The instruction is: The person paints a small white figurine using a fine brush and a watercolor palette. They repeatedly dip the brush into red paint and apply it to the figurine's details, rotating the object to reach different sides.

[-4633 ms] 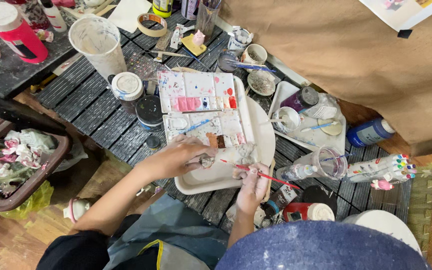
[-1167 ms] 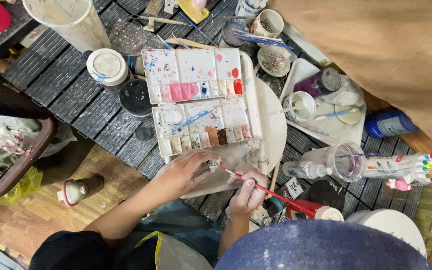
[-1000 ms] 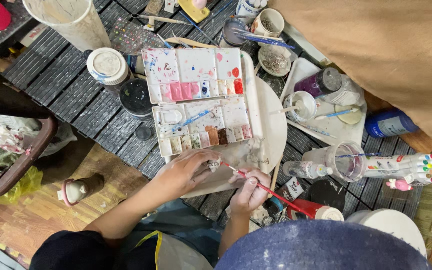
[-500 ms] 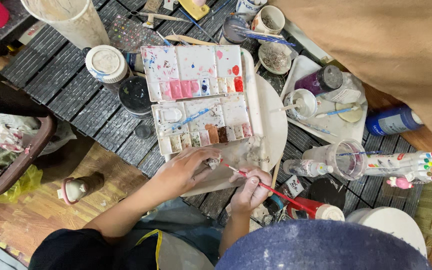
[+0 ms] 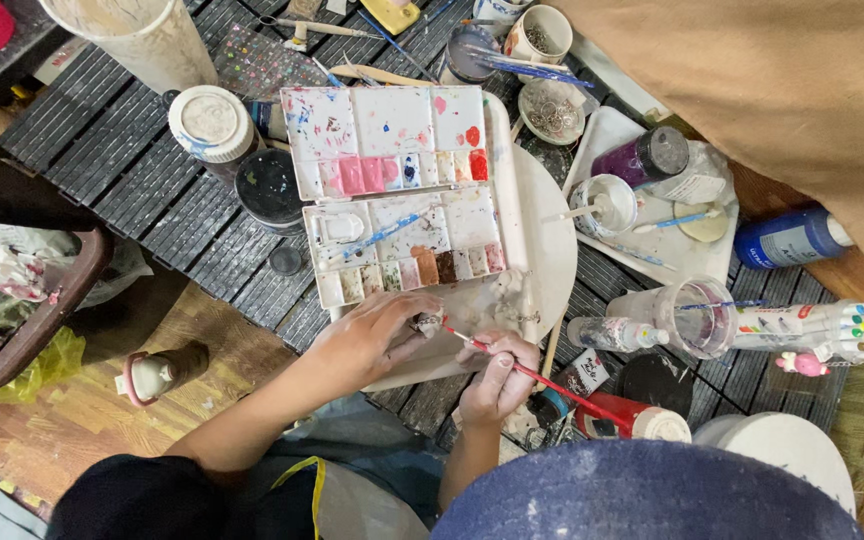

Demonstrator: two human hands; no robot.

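My left hand (image 5: 377, 335) pinches a small pale figurine (image 5: 428, 324) over the near edge of a white tray (image 5: 542, 250). My right hand (image 5: 497, 372) holds a thin red paintbrush (image 5: 542, 378); its tip touches the figurine. Just beyond the hands lies an open white paint palette (image 5: 397, 190) with pink, brown and red wells and a blue brush lying across it.
A dark slatted table (image 5: 132, 170) carries a white lidded jar (image 5: 210, 120), a black jar (image 5: 268, 185), a large white cup (image 5: 142, 35), a purple paint pot (image 5: 642, 158), a blue bottle (image 5: 787, 237) and a clear cup (image 5: 692, 315). A brown bin (image 5: 22, 300) stands at left.
The view has crept closer and shifted slightly. Both hands stay at the tray's near edge, with the brush tip working on the figurine.
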